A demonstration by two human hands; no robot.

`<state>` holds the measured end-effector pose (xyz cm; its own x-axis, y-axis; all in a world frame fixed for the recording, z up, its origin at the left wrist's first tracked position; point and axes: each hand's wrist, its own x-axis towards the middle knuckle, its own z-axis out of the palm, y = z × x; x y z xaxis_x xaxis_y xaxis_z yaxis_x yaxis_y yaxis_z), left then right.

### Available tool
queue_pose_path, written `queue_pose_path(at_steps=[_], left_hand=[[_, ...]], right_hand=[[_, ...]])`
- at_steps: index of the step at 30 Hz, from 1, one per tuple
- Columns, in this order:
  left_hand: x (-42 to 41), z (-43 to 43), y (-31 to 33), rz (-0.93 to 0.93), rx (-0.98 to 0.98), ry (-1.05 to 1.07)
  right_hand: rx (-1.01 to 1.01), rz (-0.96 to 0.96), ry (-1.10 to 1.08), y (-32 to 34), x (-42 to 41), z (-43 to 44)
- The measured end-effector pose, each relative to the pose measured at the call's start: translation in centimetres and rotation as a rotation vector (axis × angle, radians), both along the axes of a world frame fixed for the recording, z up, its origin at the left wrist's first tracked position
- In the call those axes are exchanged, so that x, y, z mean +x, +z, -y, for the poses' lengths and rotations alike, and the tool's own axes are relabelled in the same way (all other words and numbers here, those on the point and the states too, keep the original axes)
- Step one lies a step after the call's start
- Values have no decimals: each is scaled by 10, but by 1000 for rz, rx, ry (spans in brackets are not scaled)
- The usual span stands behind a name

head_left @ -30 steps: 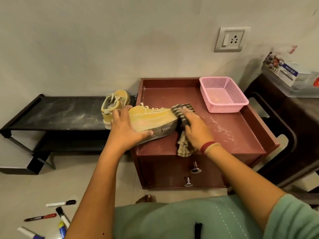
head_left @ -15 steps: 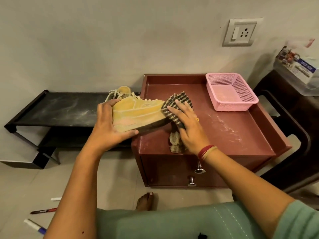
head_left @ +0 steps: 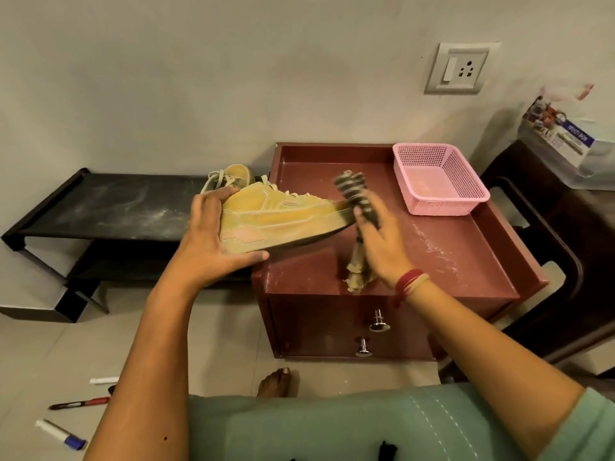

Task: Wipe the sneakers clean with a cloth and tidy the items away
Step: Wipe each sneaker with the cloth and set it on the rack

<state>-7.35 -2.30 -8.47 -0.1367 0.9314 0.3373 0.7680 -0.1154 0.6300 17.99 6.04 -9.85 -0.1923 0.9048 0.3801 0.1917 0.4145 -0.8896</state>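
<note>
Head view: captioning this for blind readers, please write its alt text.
A person's left hand holds a tan sneaker by its heel over a red cabinet while the right hand holds a striped cloth at its toe. A second sneaker sits on a black rack; a pink basket stands on the cabinet.

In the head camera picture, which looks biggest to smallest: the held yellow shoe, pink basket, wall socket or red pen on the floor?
1. Yellow shoe and pink basket: these look about alike, and the shoe is held nearer the camera, so call it a tie.
2. Wall socket.
3. Red pen, the smallest.
</note>
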Motion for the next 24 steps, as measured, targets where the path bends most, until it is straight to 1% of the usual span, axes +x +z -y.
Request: queue_pose_path(at_steps=[2,3,4,6,7,8,10,11,12,13,15,16,17,20,21,22,23,24], left_hand=[[-1,0,-1,17,-7,0],[-1,0,-2,19,-5,-4],[-2,-1,-3,20,0,-12],[-4,-1,-4,32,4,-21],[-5,0,-5,41,5,-20],[-6,0,-6,46,5,-20],[-8,0,-7,54,5,-21],[-7,-1,-7,54,3,-22],[-6,-2,-6,46,1,-25],[-3,-3,-5,34,1,-28],[0,-4,-3,13,4,-34],[0,-4,-3,13,7,-36],[-2,-3,-4,17,11,-35],[-4,-2,-6,53,11,-14],[-3,-2,-5,59,11,-12],[-2,-3,-5,57,11,-16],[-2,-3,-4,54,13,-25],[-2,-3,-4,58,19,-33]], right_hand=[[235,332,161,-16,-1,10],[280,405,161,-26,-1,4],[233,362,107,-30,-1,-5],[-6,135,-14,-27,-4,-17],[-40,94,-46,-25,-5,-18],[14,124,-34,-22,-4,-15],[208,288,72,-24,-3,-9],[239,323,119,-27,-4,-8],[205,291,127,-29,-4,-11],[118,206,99,-31,-4,-18],[-112,85,36,-29,-1,-29],[-138,73,22,-26,0,-29],[-93,76,21,-25,1,-26],[171,163,102,-25,-2,-9],[196,178,120,-27,-5,-9],[158,168,100,-29,-7,-13],[54,108,58,-31,-7,-20],[-113,17,13,-29,-6,-26]])
